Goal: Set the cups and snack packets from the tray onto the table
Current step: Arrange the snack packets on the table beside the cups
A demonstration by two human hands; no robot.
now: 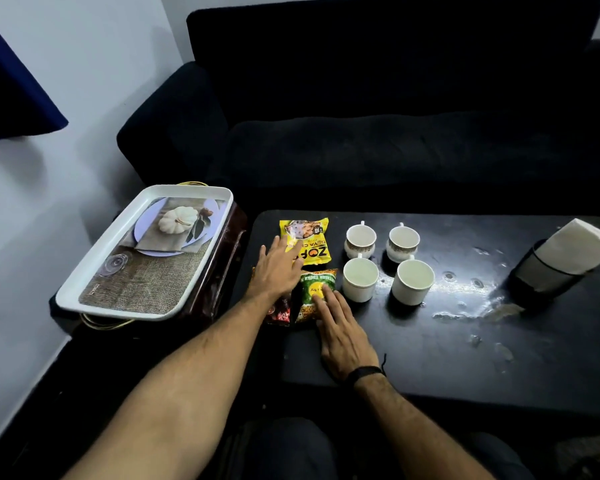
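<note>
Head view, looking down over our two bare forearms. Our left hand point(278, 268) lay flat with fingers spread, its fingertips resting on the lower edge of the yellow snack packet point(305, 240); it gripped nothing. Our right hand point(342, 332), a dark band point(365, 373) at its wrist, was likewise open, its fingers pressing on the green snack packet point(314, 292) without closing around it. A red packet point(280, 311) showed partly beneath our left wrist, just beside the green one; its label was too hidden to read. All three packets lay on the black table point(465, 341), near its left end. Four cups stood to their right in two rows: two patterned cups at the back point(360, 241) point(403, 243) and two plain white cups point(360, 279) point(414, 281) nearer to us, all upright and apart from one another. We saw the white tray point(84, 289) on a dark stand left of the table, bare of cups and packets, showing only its printed pumpkin picture. At the table's right end a dark holder point(541, 278) carried white napkins point(579, 247). A dark sofa point(378, 116) filled the background.
</note>
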